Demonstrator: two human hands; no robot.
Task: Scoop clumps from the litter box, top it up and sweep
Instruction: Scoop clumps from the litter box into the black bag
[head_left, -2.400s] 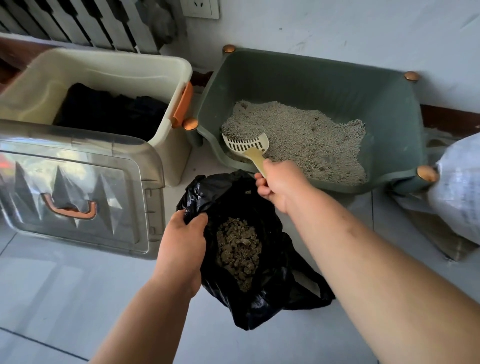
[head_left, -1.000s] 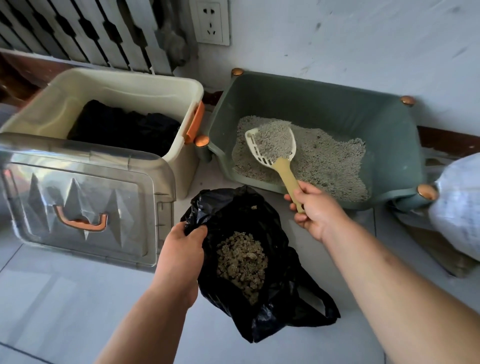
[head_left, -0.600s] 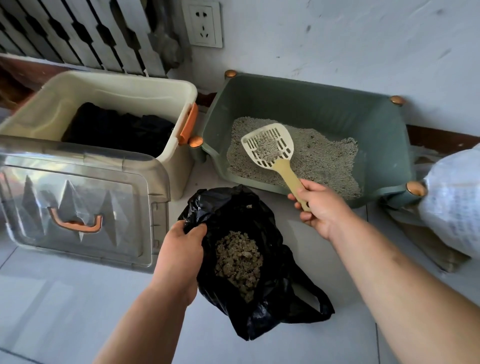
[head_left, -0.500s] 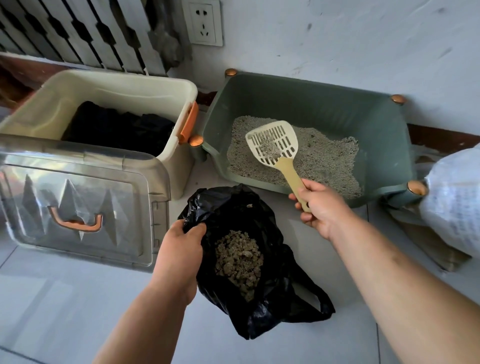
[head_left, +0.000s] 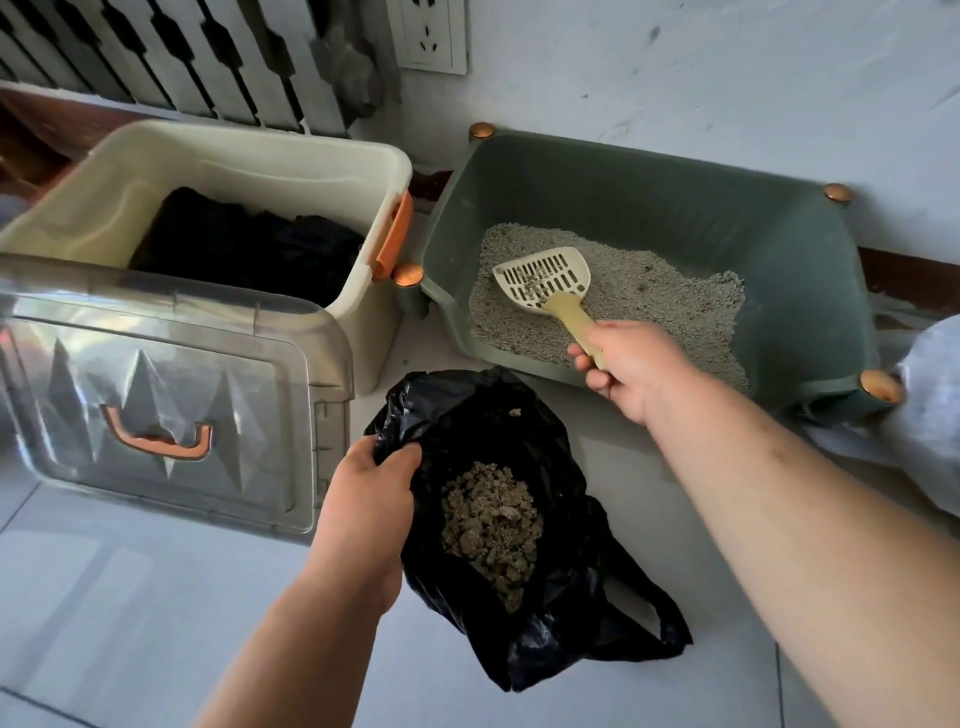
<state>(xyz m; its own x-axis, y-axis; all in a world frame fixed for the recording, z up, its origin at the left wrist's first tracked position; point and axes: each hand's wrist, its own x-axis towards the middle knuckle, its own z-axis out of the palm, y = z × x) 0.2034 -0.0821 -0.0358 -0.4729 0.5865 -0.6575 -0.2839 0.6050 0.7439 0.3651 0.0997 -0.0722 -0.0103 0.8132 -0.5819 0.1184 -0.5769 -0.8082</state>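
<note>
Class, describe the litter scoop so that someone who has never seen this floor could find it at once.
Start at the green litter box against the wall, right of the cream storage bin. At the left end of its grey litter is the scoop, gripped by the right hand. It alone is pale and slotted, with a tan handle.

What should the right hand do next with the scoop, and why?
Probably swing the scoop over to the black bag and tip it: only a few dark bits lie on its slots, and the left hand holds the bag mouth open.
</note>
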